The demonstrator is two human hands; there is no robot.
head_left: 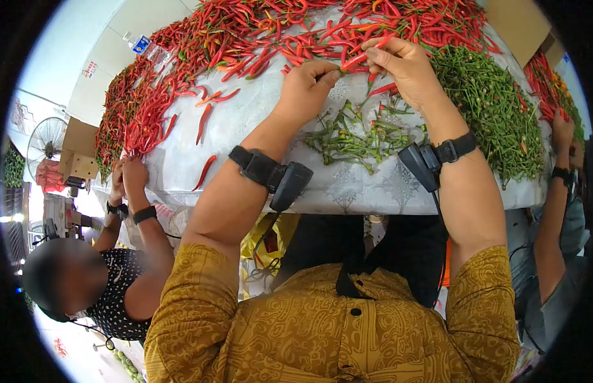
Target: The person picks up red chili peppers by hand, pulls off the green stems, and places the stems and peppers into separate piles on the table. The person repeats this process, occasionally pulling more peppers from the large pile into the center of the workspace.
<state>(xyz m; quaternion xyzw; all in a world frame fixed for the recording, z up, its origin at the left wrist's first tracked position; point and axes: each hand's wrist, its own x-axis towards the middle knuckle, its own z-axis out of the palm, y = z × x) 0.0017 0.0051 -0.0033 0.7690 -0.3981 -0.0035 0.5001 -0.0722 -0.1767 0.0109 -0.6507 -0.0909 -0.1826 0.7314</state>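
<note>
A red chili pepper [354, 62] spans the gap between my two hands above the table. My right hand [408, 73] is closed around its body, and another red tip shows above the fingers. At the other end, my left hand [306, 92] pinches the green stem between thumb and fingertips. Below the hands lies a small scatter of green stems [354, 137], with a few red bits among them. Beyond the hands, a broad heap of red chili peppers [303, 41] covers the far side. To the right of my right hand spreads a large pile of green stems [488, 108].
A white patterned cloth [245, 127] covers the table. Loose red chilies [204, 122] lie at left, near a plastic bottle [143, 46]. A person [127, 274] works at the left edge, another person's arm [555, 210] at the right. Cardboard boxes [78, 153] stand left.
</note>
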